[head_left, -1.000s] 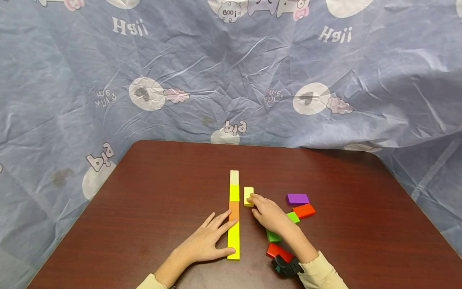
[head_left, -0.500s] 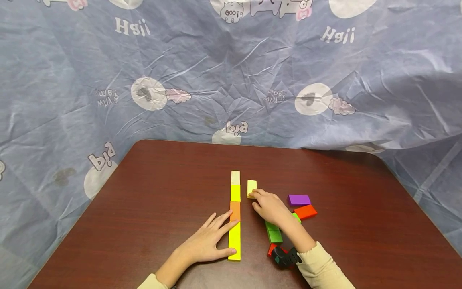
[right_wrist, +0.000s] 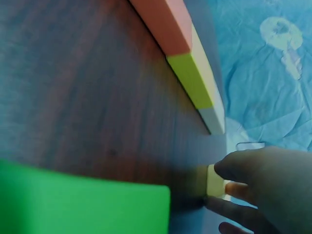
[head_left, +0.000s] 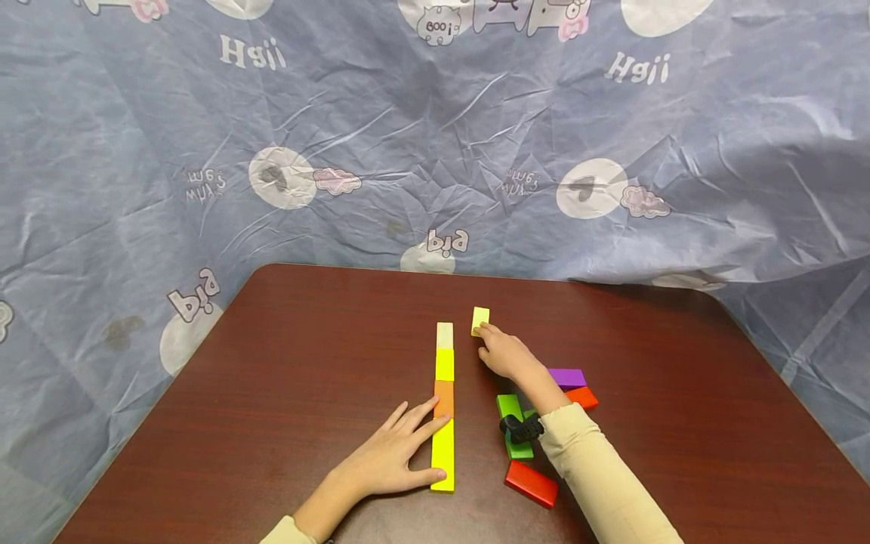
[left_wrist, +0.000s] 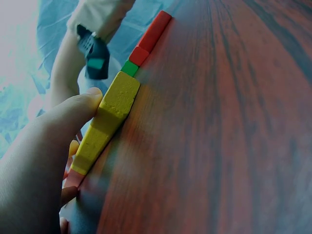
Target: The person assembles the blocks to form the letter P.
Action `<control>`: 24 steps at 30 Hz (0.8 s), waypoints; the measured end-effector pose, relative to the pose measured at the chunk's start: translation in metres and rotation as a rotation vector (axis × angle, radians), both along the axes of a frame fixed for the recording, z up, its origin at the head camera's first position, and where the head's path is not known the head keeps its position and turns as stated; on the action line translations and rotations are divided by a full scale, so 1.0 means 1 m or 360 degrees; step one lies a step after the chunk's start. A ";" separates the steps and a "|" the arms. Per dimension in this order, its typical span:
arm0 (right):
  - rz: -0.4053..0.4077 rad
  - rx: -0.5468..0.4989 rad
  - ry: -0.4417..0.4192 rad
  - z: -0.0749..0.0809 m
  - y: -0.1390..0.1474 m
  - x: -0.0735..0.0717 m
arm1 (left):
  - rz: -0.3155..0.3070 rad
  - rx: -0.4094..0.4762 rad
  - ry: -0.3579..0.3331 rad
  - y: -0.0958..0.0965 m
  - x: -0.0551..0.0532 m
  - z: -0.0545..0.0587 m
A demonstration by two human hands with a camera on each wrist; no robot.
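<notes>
A straight row of wooden blocks runs away from me on the table (head_left: 306,363): bright yellow (head_left: 443,453) nearest, then an orange block (head_left: 444,393), another yellow block (head_left: 445,364) and a cream block (head_left: 445,335) at the far end. My left hand (head_left: 384,457) lies spread along the row's left side, thumb on the near yellow part (left_wrist: 105,124) and fingertips at the orange block. Right of the row's far end lies a pale yellow block (head_left: 481,316). My right hand (head_left: 506,355) reaches forward and rests its fingertips on that block's near end.
Right of the row lie green blocks (head_left: 508,406), a red block (head_left: 532,483), an orange-red block (head_left: 583,397) and a purple block (head_left: 567,378), some partly hidden by my right forearm. A black device (head_left: 522,429) sits on my right wrist. A patterned blue sheet (head_left: 435,136) hangs behind the table.
My right hand has slid the pale yellow block away from me and slightly right, from beside the row to beyond its far end. The left hand has stayed in place.
</notes>
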State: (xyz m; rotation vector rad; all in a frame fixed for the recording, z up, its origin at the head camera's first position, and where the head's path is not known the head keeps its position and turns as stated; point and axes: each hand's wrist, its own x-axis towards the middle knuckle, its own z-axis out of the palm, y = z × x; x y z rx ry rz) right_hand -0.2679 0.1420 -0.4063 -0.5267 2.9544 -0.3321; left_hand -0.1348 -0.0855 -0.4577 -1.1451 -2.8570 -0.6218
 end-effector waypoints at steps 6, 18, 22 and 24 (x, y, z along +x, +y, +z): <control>-0.0035 0.0003 -0.0071 -0.003 -0.009 -0.022 | -0.0008 -0.0026 -0.0013 0.001 0.000 0.000; 0.0057 -0.0082 -0.0177 -0.003 -0.045 -0.038 | 0.0006 -0.0037 0.0029 -0.002 0.000 0.000; 0.0100 -0.0070 -0.0149 -0.004 -0.048 -0.038 | 0.0003 -0.0037 0.0029 -0.001 0.000 0.001; 0.0112 -0.0057 -0.0153 -0.004 -0.049 -0.037 | 0.0002 -0.0035 0.0018 -0.002 0.000 0.001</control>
